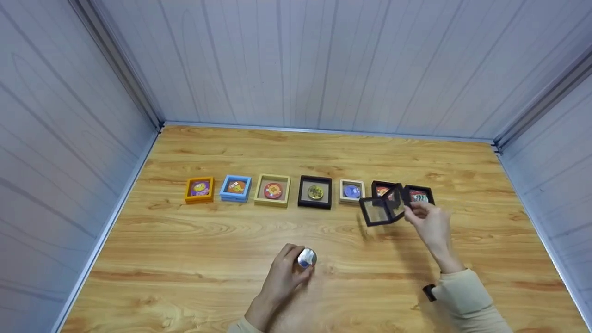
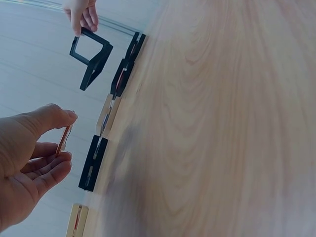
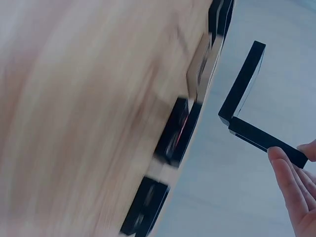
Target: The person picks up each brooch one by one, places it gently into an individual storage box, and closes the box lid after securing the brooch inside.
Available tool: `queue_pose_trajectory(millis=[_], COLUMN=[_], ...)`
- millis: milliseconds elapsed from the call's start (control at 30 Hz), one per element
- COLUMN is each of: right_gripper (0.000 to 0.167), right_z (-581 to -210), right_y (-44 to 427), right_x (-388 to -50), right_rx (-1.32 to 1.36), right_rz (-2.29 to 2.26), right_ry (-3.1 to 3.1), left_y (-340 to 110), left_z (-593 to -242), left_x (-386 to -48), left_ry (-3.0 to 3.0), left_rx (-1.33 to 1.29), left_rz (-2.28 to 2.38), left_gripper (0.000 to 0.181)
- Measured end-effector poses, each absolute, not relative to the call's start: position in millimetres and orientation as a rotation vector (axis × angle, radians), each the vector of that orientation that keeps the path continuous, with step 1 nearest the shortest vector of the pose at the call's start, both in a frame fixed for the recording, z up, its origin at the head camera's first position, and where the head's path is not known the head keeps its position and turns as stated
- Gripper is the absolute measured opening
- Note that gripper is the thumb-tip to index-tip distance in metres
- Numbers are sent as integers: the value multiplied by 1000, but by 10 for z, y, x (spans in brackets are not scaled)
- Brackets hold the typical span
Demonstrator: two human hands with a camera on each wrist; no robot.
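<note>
My left hand [image 1: 280, 276] pinches a thin round disc [image 1: 307, 257] by its edges above the table; its face looks shiny in the head view. In the left wrist view the disc [image 2: 62, 140] is edge-on between thumb and fingers. To the right, my right hand [image 1: 434, 227] grips one end of a black hinged display frame [image 1: 379, 224] with clear panes. This frame is unfolded to a V and held in the air, as the right wrist view shows of its black rim [image 3: 242, 84]. No disc shows inside it.
Several display frames with coloured discs stand in a row: orange [image 1: 199, 200], blue [image 1: 234, 198], gold [image 1: 271, 202], black [image 1: 314, 205], beige [image 1: 350, 200], and two more black ones at the right, partly hidden. Pale panels [image 1: 305, 64] enclose the wooden table [image 1: 185, 259].
</note>
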State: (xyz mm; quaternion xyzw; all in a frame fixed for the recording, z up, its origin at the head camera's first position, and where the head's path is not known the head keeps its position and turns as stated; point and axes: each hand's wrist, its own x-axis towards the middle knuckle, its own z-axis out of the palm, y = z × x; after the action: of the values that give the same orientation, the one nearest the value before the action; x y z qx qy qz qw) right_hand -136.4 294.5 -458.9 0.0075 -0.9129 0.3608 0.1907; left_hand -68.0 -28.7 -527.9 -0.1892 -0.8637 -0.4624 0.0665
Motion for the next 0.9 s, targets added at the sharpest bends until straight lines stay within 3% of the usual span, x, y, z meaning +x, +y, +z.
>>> queue_pose_trajectory(millis=[900], right_gripper=[6], right_z=[-4955], right_y=[2252], right_x=[-980], right_rx=[490], right_rz=[1083], right_ry=[-2575], left_y=[-204], left_z=[-5342], left_x=[-710], left_ry=[-2564], left_rx=[-636], left_rz=[-1369], left_gripper=[37])
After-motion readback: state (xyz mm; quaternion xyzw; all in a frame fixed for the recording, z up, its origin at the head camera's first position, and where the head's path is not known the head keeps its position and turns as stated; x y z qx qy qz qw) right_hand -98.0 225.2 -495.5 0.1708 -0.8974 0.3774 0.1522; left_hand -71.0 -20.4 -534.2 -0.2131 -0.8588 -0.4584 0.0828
